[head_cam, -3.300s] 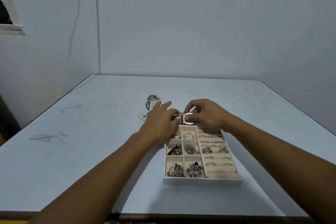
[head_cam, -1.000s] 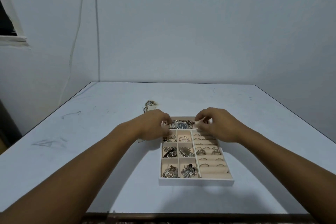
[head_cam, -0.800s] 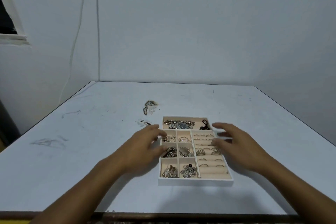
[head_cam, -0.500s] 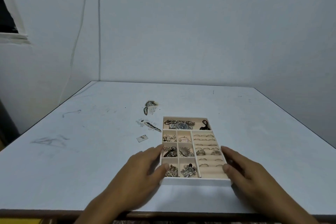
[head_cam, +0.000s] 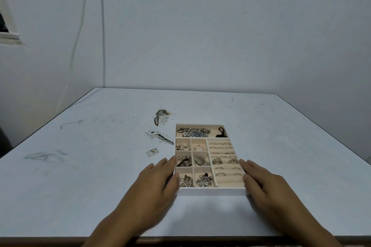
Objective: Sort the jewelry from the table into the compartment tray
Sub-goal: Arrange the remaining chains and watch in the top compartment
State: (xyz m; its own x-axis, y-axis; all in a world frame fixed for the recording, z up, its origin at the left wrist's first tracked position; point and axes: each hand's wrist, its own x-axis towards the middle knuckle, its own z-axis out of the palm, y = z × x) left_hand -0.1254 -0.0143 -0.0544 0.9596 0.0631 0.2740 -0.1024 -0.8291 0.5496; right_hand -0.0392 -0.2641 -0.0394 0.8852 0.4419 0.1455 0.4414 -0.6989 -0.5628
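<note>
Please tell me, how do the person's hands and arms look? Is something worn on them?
Both the left hand and the right hand are bare: no gloves and no jewellery worn. The arms are uncovered too, with no sleeve in view.

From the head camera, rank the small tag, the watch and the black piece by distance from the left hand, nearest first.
1. small tag, just left of the tray
2. watch, in the tray's far compartment
3. black piece, right end of that compartment

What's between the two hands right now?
The near end of the compartment tray, seen in the head view. The left hand lies along its left wall, the right hand along its right wall.
</note>
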